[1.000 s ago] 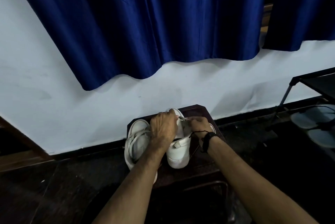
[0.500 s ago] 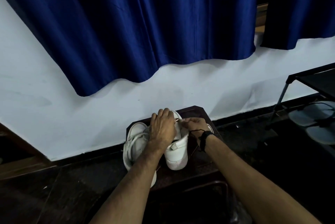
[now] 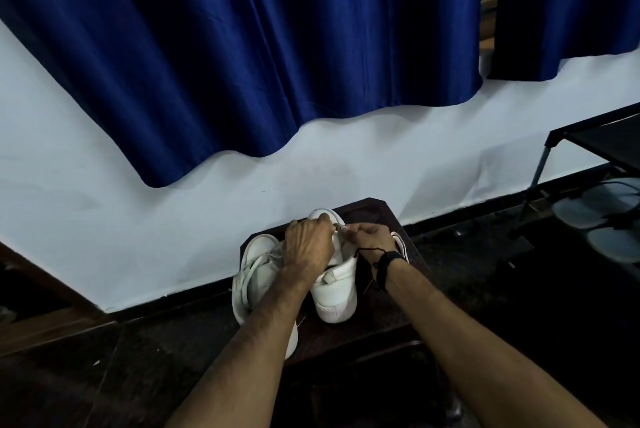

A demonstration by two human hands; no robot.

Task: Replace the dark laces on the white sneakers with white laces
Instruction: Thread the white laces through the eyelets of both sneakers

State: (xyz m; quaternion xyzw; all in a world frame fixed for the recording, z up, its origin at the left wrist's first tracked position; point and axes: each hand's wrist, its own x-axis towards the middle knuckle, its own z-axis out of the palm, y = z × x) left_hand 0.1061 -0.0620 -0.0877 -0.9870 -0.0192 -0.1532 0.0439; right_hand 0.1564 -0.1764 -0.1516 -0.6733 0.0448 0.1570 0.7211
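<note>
**Ana:** Both hands have crept a little further up the right sneaker [image 3: 334,283] since a second ago; the left hand [image 3: 306,249] now lies over its throat, knuckles towards the toe, and the shoe itself has hardly shifted.

**Ben:** Where does the pair sit?

**Ana:** On a small dark bench [image 3: 381,219] against the white wall [image 3: 104,219]. The right sneaker stands upright with its heel towards the person, and the left sneaker [image 3: 254,275] lies just beside it, touching or nearly so, with a white lace [image 3: 268,258] already across its front.

**Ben:** Why hold the shoe like that?

**Ana:** I'd judge the left hand pins the upper steady so that the eyelets stay put while the right hand [image 3: 369,237] feeds a lace end through.

**Ben:** And the grip?

**Ana:** The right hand's fingers are pressed together, pinching a thin pale lace tip [image 3: 341,227] between the two hands. The left hand's fingers are curled down on the shoe, closed on it and not spread. Whether the left also nips the lace, I cannot tell.

**Ben:** Any dark lace left?

**Ana:** A dark cord [image 3: 369,251] trails by the right wrist, near a dark wristband [image 3: 389,263]; lace or bracelet thread, I cannot say.

**Ben:** Beyond that?

**Ana:** A blue curtain [image 3: 277,46] hangs above, and pale sandals [image 3: 599,205] rest under a rack at the far right.
</note>
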